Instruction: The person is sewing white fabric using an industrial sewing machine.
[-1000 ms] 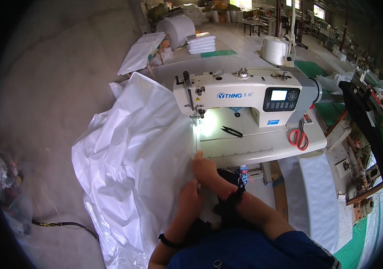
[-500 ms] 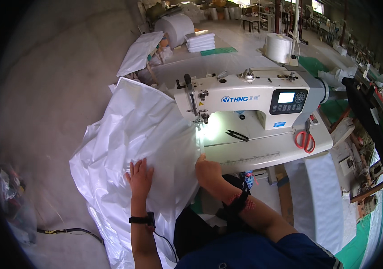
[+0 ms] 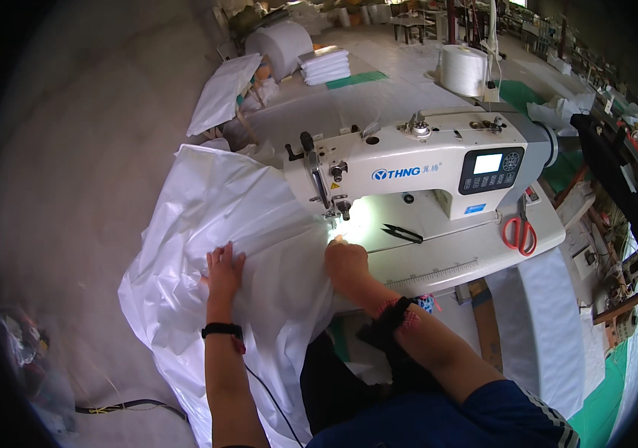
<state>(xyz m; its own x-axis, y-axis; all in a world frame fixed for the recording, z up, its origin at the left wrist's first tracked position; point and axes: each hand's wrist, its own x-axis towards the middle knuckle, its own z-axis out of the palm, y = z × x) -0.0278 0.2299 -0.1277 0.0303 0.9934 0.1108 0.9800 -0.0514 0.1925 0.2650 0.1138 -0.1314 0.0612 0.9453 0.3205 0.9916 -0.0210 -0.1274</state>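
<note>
Your right hand [image 3: 345,263] covers the big white woven-plastic sheet [image 3: 222,246] just before the needle, which the lamp's glare washes out. The sheet's lower end runs past the picture's bottom edge.

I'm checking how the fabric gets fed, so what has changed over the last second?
The left hand moved out leftward from beside the right hand and now lies flat on the large white woven fabric sheet. The right hand stayed on the fabric by the needle of the white sewing machine. The red-handled scissors and black thread snips stayed put.

Sewing workshop: industrial sewing machine [image 3: 416,168]
</note>
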